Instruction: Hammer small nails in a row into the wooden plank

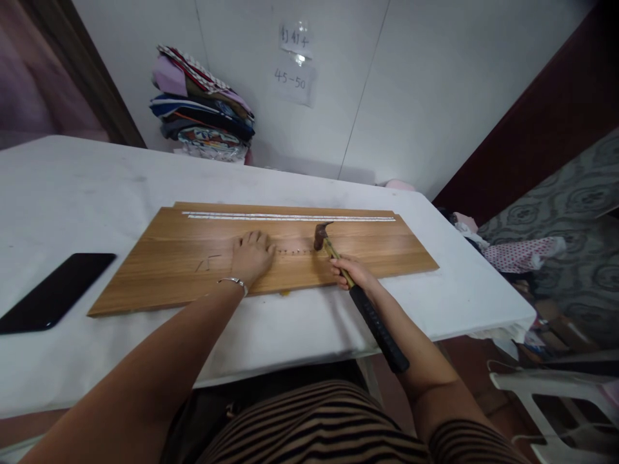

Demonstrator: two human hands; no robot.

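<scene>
My right hand [356,272] is closed round the yellow part of a claw hammer's handle. The black grip of the claw hammer [378,327] sticks out below the hand towards my body. Its rusty brown head is low over the wooden board [159,274], at the right end of a row of small nails [293,251] standing in the wood. I cannot tell whether the head touches a nail. Left of that row, my left hand [252,258] rests palm down on the board, fingers lying forward. Several loose nails [209,262] lie left of it.
Two white measuring strips [290,217] run along the board's far edge. A black phone [58,290] lies on the white-covered table [145,177] at the left. Folded clothes [206,106] are stacked by the wall. A white plastic stool [556,393] stands at the lower right.
</scene>
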